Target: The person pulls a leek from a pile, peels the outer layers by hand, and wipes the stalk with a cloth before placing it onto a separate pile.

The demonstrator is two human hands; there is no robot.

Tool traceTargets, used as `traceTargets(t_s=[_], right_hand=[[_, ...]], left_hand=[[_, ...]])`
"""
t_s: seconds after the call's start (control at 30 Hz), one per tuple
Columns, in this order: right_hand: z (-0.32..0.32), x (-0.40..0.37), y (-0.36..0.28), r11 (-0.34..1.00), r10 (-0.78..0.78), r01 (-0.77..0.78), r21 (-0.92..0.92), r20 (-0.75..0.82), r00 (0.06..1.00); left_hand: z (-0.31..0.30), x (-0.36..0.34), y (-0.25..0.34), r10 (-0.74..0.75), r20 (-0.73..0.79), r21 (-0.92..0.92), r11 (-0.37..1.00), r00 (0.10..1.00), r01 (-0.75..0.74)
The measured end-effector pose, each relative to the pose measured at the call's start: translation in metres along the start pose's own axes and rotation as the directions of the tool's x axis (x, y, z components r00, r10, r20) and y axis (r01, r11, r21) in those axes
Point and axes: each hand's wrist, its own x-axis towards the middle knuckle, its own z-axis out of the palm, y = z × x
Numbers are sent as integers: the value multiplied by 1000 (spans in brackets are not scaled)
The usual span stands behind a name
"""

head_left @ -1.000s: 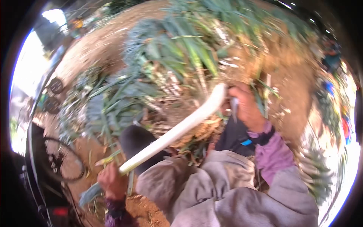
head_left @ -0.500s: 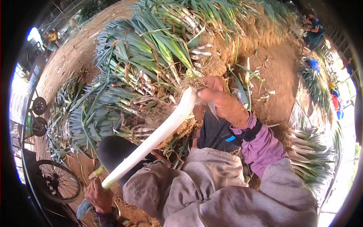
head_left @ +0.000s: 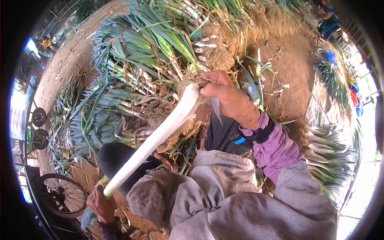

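A long white leek (head_left: 150, 140) slants across my lap, its rooted end up and its pale green end low at the left. My left hand (head_left: 101, 205) is wrapped round the green end. At the rooted end, my right hand (head_left: 228, 94) is closed with thumb and fingers on a thin strip of the outer skin (head_left: 216, 107), which hangs loose beside the shaft. Stringy roots cling to the leek's top. Behind it lies a big heap of unpeeled leeks (head_left: 132, 44) with brown roots and dry leaves.
Cleaned leeks (head_left: 328, 154) lie in a row at the right, and more leek bundles (head_left: 334, 82) sit farther back. A spoked wheel (head_left: 64, 194) stands at the lower left. Another person (head_left: 329, 20) is at the upper right. Bare soil (head_left: 290, 80) shows between the piles.
Both hands still hold the leek, in nearly the same pose. The right hand and the rooted end have shifted slightly left and up in view; the skin strip hangs a little more clearly.
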Motion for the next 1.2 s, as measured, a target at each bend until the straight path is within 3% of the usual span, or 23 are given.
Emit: traceTargets(t_s=[0.13, 0.17, 0.27, 0.6, 0.67, 0.83, 0.9, 1.0, 1.17, 1.2], right_hand=[[12, 2, 3, 993, -28, 13, 120, 122, 992], [12, 3, 8, 995, 13, -18, 99, 49, 999], [15, 7, 12, 991, 2, -6, 137, 30, 1000], [16, 6, 17, 1000, 0, 0, 15, 9, 1000], [17, 7, 21, 1000, -30, 30, 4, -38, 999], [17, 9, 12, 996, 84, -86, -36, -41, 996], [14, 9, 8, 987, 88, -90, -136, -19, 996], [4, 14, 4, 944, 61, -51, -325, 20, 998], [-1, 24, 0, 828, -30, 38, -559, 25, 999], [-8, 29, 3, 740, -124, 152, -655, 89, 988]], left_hand=[[2, 7, 4, 33, -24, -1, 999, 999, -33], [0, 9, 7, 30, -20, -26, 999, 999, -30], [-1, 9, 8, 28, -19, -49, 998, 999, -29], [6, 0, 3, -17, 72, -38, 999, 997, 20], [6, 2, 9, -41, 100, -130, 990, 994, 54], [10, 1, 9, -109, 226, -317, 932, 968, 179], [6, 6, 15, -142, 327, -382, 884, 934, 268], [-16, 18, 11, -171, 752, -436, 595, 637, 675], [-6, 14, 2, -22, 850, -458, 463, 527, 759], [-5, 15, 1, 21, 864, -461, 433, 502, 775]])
